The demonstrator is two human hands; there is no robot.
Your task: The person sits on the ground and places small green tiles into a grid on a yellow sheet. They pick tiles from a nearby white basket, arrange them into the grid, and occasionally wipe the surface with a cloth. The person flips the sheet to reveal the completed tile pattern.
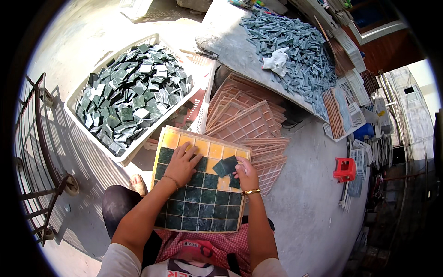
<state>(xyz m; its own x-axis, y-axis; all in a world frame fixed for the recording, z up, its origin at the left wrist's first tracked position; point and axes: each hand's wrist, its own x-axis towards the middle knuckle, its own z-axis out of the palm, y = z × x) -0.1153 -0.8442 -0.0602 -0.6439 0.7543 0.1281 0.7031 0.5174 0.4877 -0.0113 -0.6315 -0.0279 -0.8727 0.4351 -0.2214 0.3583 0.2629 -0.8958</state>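
Note:
On my lap rests a gridded tray with a yellow-orange base and pale dividers. Square dark green stone tiles fill its lower rows and part of the left side; several upper cells show bare yellow. My left hand lies over the tray's upper left, fingers spread, its fingertips by a tile in the grid. Pinched between the thumb and fingers of my right hand is a loose green tile, tilted above the upper right cells. Just under that hand, another tile is partly hidden.
A white plastic basket heaped with loose green tiles stands ahead to the left. Beside it are stacked gridded trays. A slab table carries a pile of narrow stone strips and a white glove. A red stool stands right; a metal rack left.

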